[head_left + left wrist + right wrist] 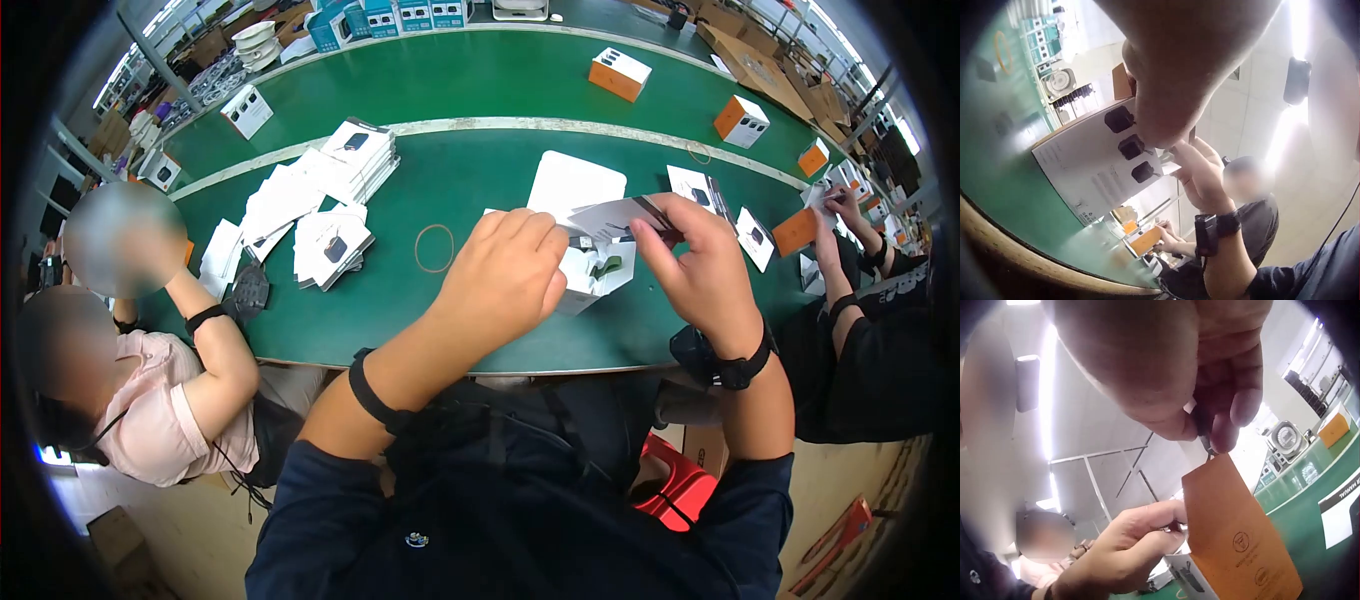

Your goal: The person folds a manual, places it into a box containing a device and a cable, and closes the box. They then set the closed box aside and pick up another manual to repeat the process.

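Observation:
A white-and-orange cardboard box point(578, 298) stands open in front of me, with something green showing inside. In the left wrist view its white side carries pictures of several black devices. My left hand point(505, 262) is at the box's top edge; in the right wrist view its thumb and finger pinch the rim. Above the opening, my right hand point(700, 268) pinches a thin manual point(612, 217) with a dark band between thumb and fingers. The box's orange side point(1241, 537) faces the right wrist camera.
Piles of white manuals point(345, 170) lie to the left, near a rubber band point(434, 248). More manuals point(755, 240) are on the right. Finished-looking boxes point(620, 73) sit across the green table point(450, 90). People sit at both sides, one point(170, 400) close on the left.

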`<state>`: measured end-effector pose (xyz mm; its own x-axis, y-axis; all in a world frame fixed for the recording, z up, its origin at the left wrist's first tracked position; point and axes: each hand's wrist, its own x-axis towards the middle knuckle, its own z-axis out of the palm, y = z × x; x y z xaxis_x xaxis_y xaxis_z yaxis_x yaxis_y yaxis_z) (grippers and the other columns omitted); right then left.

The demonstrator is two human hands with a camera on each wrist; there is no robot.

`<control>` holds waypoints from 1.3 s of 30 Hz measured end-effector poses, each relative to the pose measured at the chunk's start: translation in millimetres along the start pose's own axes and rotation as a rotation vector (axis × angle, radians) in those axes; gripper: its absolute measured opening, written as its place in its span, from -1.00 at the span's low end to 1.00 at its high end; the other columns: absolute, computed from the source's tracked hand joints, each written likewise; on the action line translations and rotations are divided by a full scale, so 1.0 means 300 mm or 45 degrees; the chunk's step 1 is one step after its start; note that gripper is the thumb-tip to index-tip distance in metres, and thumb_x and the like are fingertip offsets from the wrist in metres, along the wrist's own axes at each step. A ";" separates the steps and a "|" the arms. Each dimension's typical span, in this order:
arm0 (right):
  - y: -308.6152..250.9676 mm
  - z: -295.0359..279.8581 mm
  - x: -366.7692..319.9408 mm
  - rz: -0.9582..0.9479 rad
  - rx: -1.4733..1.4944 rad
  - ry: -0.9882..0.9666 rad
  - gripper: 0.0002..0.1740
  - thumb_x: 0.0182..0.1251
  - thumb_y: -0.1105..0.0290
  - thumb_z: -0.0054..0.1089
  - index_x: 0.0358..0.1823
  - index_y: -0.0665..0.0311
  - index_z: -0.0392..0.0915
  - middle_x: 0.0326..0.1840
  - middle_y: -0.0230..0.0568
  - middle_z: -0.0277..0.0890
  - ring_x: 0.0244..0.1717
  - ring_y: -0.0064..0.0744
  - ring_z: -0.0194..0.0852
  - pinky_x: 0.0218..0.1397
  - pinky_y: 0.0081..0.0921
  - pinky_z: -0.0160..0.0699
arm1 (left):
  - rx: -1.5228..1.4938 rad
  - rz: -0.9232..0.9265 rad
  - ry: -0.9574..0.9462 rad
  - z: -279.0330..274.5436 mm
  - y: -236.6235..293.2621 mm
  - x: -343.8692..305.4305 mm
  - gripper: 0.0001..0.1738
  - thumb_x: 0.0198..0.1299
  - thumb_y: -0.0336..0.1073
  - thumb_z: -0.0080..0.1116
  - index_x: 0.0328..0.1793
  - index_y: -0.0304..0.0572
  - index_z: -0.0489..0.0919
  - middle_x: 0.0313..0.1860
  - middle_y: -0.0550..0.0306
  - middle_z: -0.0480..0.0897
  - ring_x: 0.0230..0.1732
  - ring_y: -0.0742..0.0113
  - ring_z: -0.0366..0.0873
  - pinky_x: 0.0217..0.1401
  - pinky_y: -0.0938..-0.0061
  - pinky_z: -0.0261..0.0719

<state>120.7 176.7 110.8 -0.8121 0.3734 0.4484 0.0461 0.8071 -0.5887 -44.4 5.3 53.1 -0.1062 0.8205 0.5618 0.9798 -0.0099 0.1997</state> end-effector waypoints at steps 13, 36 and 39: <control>-0.100 0.001 0.019 -0.066 -0.333 -0.129 -0.84 0.42 0.41 0.30 -0.08 0.34 0.68 -0.25 0.13 0.67 -0.25 0.23 0.65 -0.19 -0.08 0.60 | -0.156 -0.069 0.040 0.032 -0.023 -0.016 -0.66 0.09 -0.42 0.18 0.04 -0.22 0.61 0.00 -0.02 0.65 0.23 0.01 0.58 0.45 -0.03 0.37; -0.161 0.033 0.055 -0.142 -0.543 -0.174 -0.83 0.42 0.39 0.27 -0.08 0.31 0.68 -0.23 0.12 0.71 -0.18 0.24 0.68 -0.11 0.01 0.65 | -0.225 -0.152 0.142 0.050 -0.007 -0.047 -0.76 0.12 -0.38 0.19 -0.07 -0.19 0.67 0.06 0.06 0.64 0.32 0.01 0.55 0.67 -0.47 0.08; -0.152 0.035 0.052 -0.123 -0.524 -0.159 -0.83 0.44 0.37 0.27 -0.08 0.31 0.68 -0.25 0.13 0.70 -0.19 0.25 0.68 -0.13 0.02 0.63 | -0.236 -0.152 0.120 0.047 -0.012 -0.048 -0.76 0.12 -0.38 0.20 -0.07 -0.20 0.68 0.07 0.05 0.64 0.32 0.01 0.56 0.66 -0.49 0.08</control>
<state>99.8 141.0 137.5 -0.8870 0.2492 0.3887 0.1736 0.9600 -0.2196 -44.0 1.5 32.8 -0.2436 0.7650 0.5961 0.9124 -0.0278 0.4084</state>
